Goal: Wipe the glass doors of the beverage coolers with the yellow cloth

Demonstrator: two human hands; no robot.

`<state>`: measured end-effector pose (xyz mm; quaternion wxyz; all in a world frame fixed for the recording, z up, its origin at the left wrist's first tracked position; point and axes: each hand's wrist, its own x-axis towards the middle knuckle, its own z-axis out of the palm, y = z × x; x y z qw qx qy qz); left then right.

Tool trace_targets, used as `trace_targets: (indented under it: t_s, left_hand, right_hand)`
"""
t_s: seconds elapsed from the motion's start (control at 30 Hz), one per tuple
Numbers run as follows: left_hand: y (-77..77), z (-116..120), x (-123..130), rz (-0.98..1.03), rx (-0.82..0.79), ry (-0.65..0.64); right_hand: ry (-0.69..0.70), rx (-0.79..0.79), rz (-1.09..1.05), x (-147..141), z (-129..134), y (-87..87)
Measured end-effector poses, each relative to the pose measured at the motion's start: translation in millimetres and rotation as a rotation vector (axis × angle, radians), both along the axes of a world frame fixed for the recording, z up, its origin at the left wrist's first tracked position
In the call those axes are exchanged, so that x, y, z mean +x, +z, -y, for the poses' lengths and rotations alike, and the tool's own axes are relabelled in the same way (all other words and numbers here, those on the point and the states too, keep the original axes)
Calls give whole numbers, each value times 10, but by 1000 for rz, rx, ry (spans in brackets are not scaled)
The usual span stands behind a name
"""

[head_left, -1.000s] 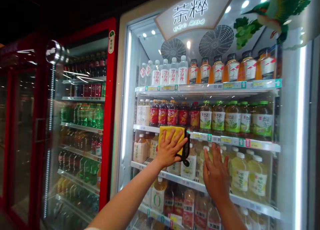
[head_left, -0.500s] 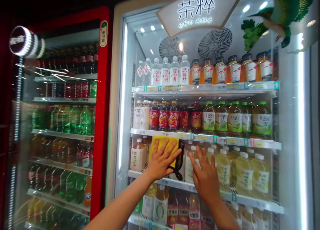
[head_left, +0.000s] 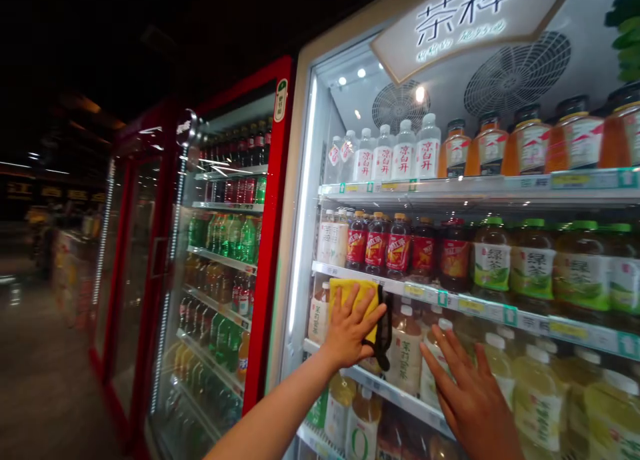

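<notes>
while the left hand [head_left: 353, 330] lies flat with its fingers spread over a yellow cloth [head_left: 345, 285], keeping it against the glass door [head_left: 435, 210] of a lit drinks fridge, the right hand [head_left: 473, 393] is open and holds nothing, its palm turned to the glass; whether it touches is hard to tell. the cloth, dark along its right edge, sits nearer the door's left edge than its right, in front of the second shelf's front strip and the pale bottles [head_left: 404, 353] below.

above the hands, behind the glass, stand red-labelled bottles [head_left: 397, 247] and green-capped bottles [head_left: 493, 253]; on the top shelf, clear bottles [head_left: 403, 157] are beside amber ones. a glowing sign [head_left: 460, 20] spans the door's upper edge. to the left stands a red-framed fridge [head_left: 274, 227], also full of drinks.
</notes>
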<state>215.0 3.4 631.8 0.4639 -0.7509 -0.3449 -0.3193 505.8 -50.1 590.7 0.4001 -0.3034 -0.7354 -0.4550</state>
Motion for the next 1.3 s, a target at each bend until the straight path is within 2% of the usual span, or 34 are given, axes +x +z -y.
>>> trace_targets:
  t_s: [0.07,0.13,0.17,0.23,0.27,0.33,0.37,0.4,0.43,0.5,0.57,0.6,0.63,0.67,0.73,0.8,0.87,0.9,0.93,1.0,1.07,1.1,1.13,1.2,1.3]
  left_hand:
    - [142,-60,-85,-52,1,-5]
    - [238,-122,-242,85,-4,39]
    - [229,-142,-332,209,1,77]
    - [85,-153,-485,444,13,151]
    - [-22,-145,-534,495,12,167]
    - [-197,-123,-565,403,-25,140]
    - [-218,-120,-554,290,-51,105]
    - [-176,-128,-538,173,-73,66]
    - [-69,-150,-525,73,-82,28]
    - [286,-230,-551,42,-81,11]
    - [662,-330,-680,166,-56,36]
    - [787,-375,-781,266,-42,58]
    - [841,-409,-896,356,-30,75]
    - [817,-431,-1014,436,-19,92]
    - [563,-431,-1217,525,-2,116]
    - [191,-392,-1327,480,9,113]
    - [-58,-352,-1343,337,-20,73]
    - [-82,-344,-1332,266,-37,54]
    - [-31,-347,-1321,222,-49,41]
    - [236,-392,-1328,219,-61,26]
    - [540,-472,-1395,334,-44,31]
    - [633,-513,-1445,415,-32,41]
    - [662,-545,-1500,480,-21,49]
    - [523,-567,-1603,559,-14,66]
    - [101,-507,-1702,517,-52,72]
  right_hand:
    - [18,4,-12,-30,-41,-24]
    - [18,-1,-32,-43,-54,-47]
    - [16,-5,-37,-46,-50,-56]
    - [16,-14,-31,-59,-28,-60]
    - [21,-21,-26,-78,-12,-48]
    - [42,-35,-23,-158,17,10]
    - [54,-42,-28,-221,27,57]
    - [69,-47,-40,-296,34,113]
    - [82,-53,-58,-382,36,175]
    - [101,-64,-91,-563,29,294]
    - [109,-79,-107,-731,10,376]
    - [112,-81,-103,-803,-2,395]
    - [113,-79,-98,-867,-14,399]
    - [112,-77,-95,-924,-28,387]
    - [101,-69,-88,-1024,-63,335]
    - [81,-54,-57,-1115,-110,276]
    - [54,-40,-14,-1207,-167,242]
    - [39,-34,4,-1253,-196,240]
    - [22,-34,19,-1299,-224,248]
    - [-7,-45,30,-1392,-268,279]
    - [-22,-62,13,-1479,-294,304]
    - [-26,-69,-2,-1519,-300,306]
    - [-27,-71,-19,-1556,-303,297]
    - [-31,-70,-37,-1619,-301,256]
    - [-26,-75,-49,-1692,-286,189]
